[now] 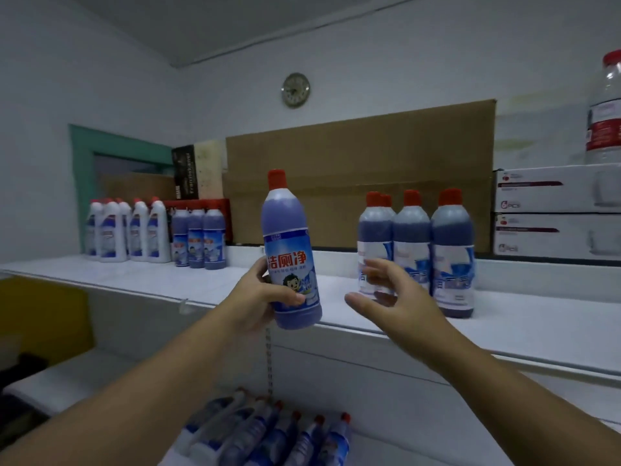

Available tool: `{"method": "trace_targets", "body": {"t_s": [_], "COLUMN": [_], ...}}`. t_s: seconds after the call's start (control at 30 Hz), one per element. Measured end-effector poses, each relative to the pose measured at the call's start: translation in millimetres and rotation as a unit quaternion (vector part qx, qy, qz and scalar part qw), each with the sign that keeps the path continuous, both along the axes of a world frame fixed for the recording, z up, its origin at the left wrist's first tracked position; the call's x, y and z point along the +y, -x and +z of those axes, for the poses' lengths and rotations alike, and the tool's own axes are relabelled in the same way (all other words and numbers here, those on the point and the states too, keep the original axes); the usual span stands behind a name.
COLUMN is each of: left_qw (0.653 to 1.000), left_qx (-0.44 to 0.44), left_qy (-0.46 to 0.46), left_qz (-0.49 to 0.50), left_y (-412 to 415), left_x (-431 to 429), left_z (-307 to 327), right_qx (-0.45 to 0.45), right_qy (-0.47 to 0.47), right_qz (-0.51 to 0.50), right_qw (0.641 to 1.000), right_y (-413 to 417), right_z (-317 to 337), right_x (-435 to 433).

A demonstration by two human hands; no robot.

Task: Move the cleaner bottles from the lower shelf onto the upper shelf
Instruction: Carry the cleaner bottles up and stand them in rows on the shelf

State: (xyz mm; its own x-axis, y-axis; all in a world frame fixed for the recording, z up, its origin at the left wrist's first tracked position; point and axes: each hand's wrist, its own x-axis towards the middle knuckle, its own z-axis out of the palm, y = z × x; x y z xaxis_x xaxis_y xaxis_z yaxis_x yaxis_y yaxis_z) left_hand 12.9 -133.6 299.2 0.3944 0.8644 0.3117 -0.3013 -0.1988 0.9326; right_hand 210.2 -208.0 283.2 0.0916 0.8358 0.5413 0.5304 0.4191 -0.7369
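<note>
Blue cleaner bottle w/ red cap gripped upright in left hand, just above upper shelf front edge; right hand spread wide, empty, by shelved bottles. More bottles on lower shelf

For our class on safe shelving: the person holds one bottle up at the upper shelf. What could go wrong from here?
1. The left hand grips the held bottle low on its body, so it may tip or slip.
2. The open right hand is right by the standing bottles and could knock them over.
3. These stand near the edge of the upper shelf and could fall.
</note>
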Motion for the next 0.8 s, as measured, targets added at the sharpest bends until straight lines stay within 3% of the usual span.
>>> {"method": "trace_targets", "body": {"t_s": [0.33, 0.6, 0.8], "left_qw": [0.998, 0.998, 0.999], "left_qx": [-0.014, -0.005, -0.013], "left_qy": [-0.005, -0.018, -0.009], "left_qz": [0.063, 0.065, 0.029], "left_y": [143.8, 264.3, 299.7], "left_x": [14.8, 87.2, 154.1], "left_z": [-10.4, -15.7, -14.9], "right_qx": [0.046, 0.036, 0.001], "right_qy": [0.105, 0.112, 0.116], "right_qz": [0.142, 0.169, 0.155], "right_qw": [0.983, 0.978, 0.981], "right_y": [154.6, 278.4, 306.5], "right_z": [-23.4, -13.4, 4.4], "right_x": [51.1, 129.9, 180.2]}}
